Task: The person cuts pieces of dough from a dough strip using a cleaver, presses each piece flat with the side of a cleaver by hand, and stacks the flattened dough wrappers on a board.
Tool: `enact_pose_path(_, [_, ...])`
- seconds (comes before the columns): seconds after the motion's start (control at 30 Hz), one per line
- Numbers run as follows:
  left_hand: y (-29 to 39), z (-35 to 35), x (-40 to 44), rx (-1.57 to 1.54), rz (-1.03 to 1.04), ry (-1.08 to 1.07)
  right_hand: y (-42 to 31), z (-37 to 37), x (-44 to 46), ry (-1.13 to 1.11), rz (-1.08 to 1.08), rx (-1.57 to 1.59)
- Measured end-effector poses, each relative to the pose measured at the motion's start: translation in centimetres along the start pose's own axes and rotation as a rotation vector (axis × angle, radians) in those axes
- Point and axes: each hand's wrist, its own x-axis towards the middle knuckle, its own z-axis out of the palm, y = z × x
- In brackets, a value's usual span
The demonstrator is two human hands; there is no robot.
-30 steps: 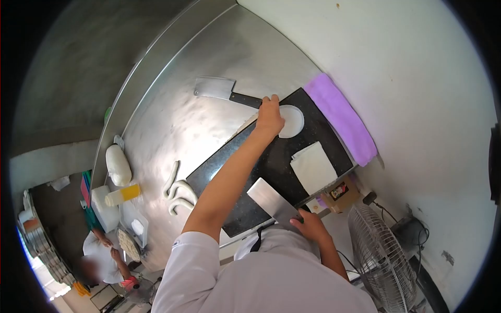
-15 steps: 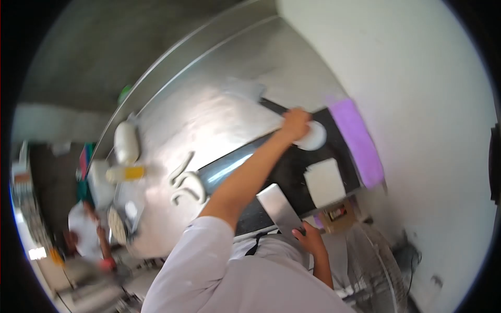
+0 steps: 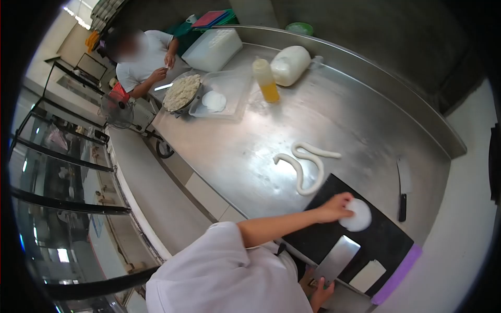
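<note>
My left hand [image 3: 335,207] pinches the left edge of a thin round white dough wrapper [image 3: 357,216] over the black board [image 3: 387,241]. Low by the board's front edge, my right hand [image 3: 321,295] grips a cleaver [image 3: 337,260] whose broad blade lies tilted over the board. To the right of that blade sits a white squarish pad or folded cloth [image 3: 368,276]. A long curved rope of white dough [image 3: 319,169] lies on the metal table just beyond the board.
A knife [image 3: 402,190] with a black handle lies to the right on the metal table [image 3: 360,115]. Farther back are a bottle of yellow liquid [image 3: 266,83], a white bag [image 3: 292,65], a clear tray [image 3: 235,99] and a bowl of filling [image 3: 182,93]. A co-worker [image 3: 148,57] stands at the far left.
The view has swung left, bringing the co-worker and far table end into fuller sight. My left hand has drawn the round wrapper back from the knife side; my right hand keeps the cleaver.
</note>
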Motion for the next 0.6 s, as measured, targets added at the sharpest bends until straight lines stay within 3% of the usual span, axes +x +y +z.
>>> enact_pose_path(0.1, [3.0,-13.1,-5.5,0.298,0.098,0.403,-1.6,3.3,-0.1,0.082,0.014,0.017])
enact_pose_path(0.17, [7.7,-21.4,-8.5,0.342,0.119,0.505,-0.6,5.5,0.2,0.182,-0.015,0.027])
enact_pose_path(0.23, [12.1,-28.0,-10.7,0.200,0.232,0.659,-3.6,7.8,-1.3,0.163,-0.091,0.025])
enact_pose_path(0.3, [17.4,-33.0,-12.0,0.010,0.348,0.769,-5.0,10.4,-1.8,0.293,-0.134,0.022])
enact_pose_path(0.37, [20.4,-38.6,-12.6,-0.002,0.355,0.930,-5.4,11.5,-1.9,0.270,-0.135,0.008])
enact_pose_path(0.4, [21.7,-40.6,-12.4,-0.017,0.356,0.932,-5.5,11.6,-1.6,0.249,-0.131,0.009])
enact_pose_path(0.47, [23.5,-43.2,-11.9,-0.335,0.364,1.283,-4.6,11.2,-0.9,0.213,-0.119,0.014])
enact_pose_path(0.57, [21.7,-46.2,-11.5,-0.367,0.278,1.452,-3.0,10.7,-1.0,0.209,-0.104,-0.066])
enact_pose_path(0.6, [21.5,-44.3,-12.2,-0.291,0.351,1.442,-3.1,10.8,-0.6,0.211,-0.104,-0.139])
